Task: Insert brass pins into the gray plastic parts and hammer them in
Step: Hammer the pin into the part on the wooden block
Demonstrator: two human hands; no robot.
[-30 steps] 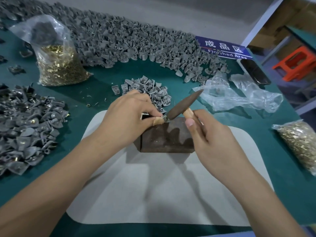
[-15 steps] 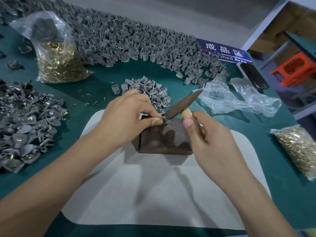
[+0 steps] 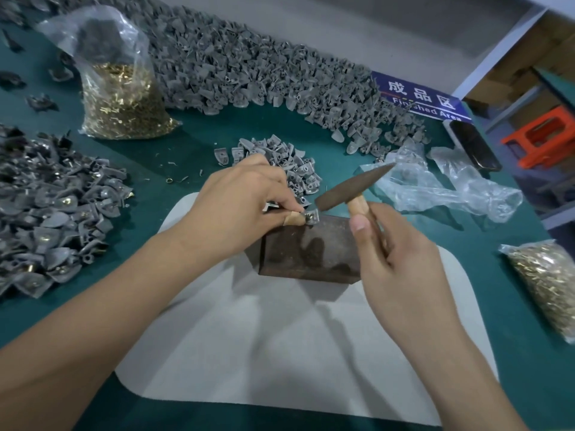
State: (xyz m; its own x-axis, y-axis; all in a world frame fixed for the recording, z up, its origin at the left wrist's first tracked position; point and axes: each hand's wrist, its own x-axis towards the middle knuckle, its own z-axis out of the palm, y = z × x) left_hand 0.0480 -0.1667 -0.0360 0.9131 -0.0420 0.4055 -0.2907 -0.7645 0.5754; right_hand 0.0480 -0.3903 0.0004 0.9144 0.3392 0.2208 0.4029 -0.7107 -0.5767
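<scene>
A blue sign [image 3: 420,99] reading "Finished Area" is being shown at the upper right of the frame. Just below it a dark phone [image 3: 474,144] is lying, with crumpled clear plastic [image 3: 441,188] beside it. An orange stool [image 3: 543,136] is being seen at the far right.

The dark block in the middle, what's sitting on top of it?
At the back edge of the dark block, a small gray plastic part pinched by the left hand. Its fingers cover part of it, so the pin isn't clear. The rest looks bare.
</scene>
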